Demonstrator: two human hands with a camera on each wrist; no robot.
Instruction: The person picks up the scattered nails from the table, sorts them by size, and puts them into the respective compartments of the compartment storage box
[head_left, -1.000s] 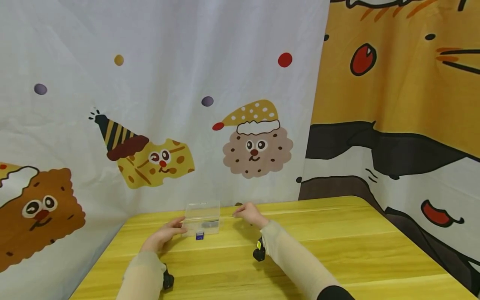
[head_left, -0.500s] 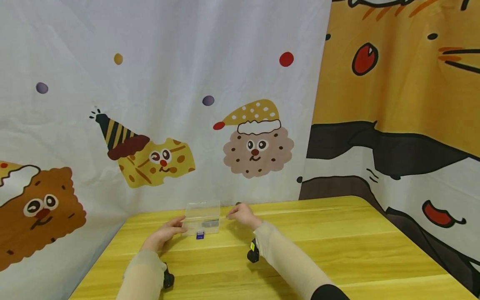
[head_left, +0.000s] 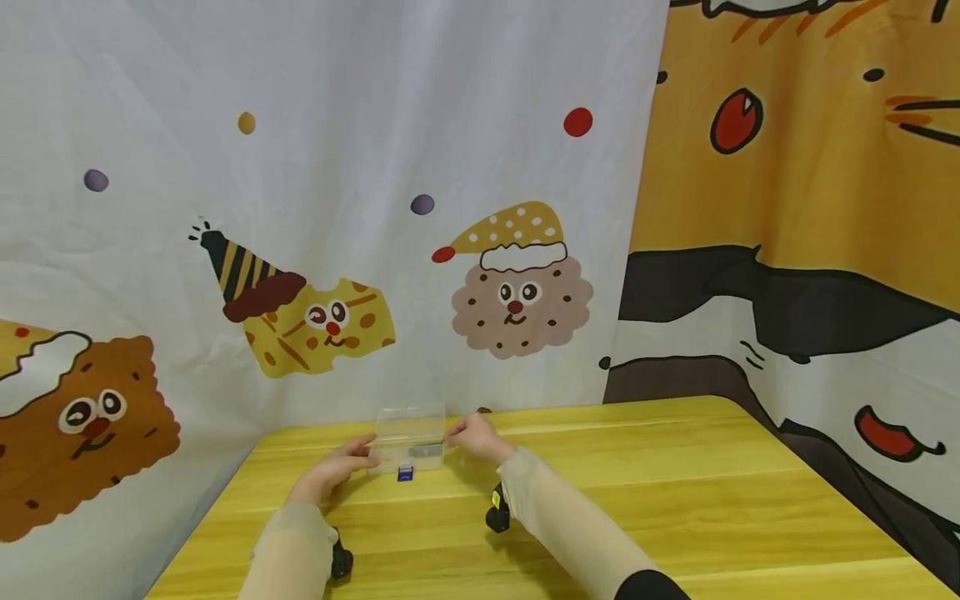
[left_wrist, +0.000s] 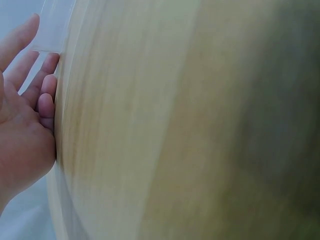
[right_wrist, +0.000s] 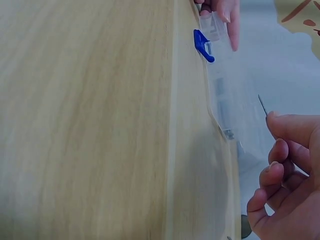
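Note:
A clear plastic box stands near the back of the table with its lid raised. On its front is a blue latch, and small grey metal pieces lie in its right part. My left hand holds the box's left end between thumb and forefinger; its other fingers are loosely bent by the tabletop. With thumb and forefinger my right hand pinches a thin nail, point outward, just off the box's right end. That hand's remaining fingers are curled and hold nothing.
The yellow wood-grain table runs from the near edge back to a printed curtain. A small dark metal piece shows at the bottom of the right wrist view. Black wrist cameras hang under both sleeves.
My right hand has moved left with the nail, from a gap beside the box up to its right end. The left hand and the box keep their places.

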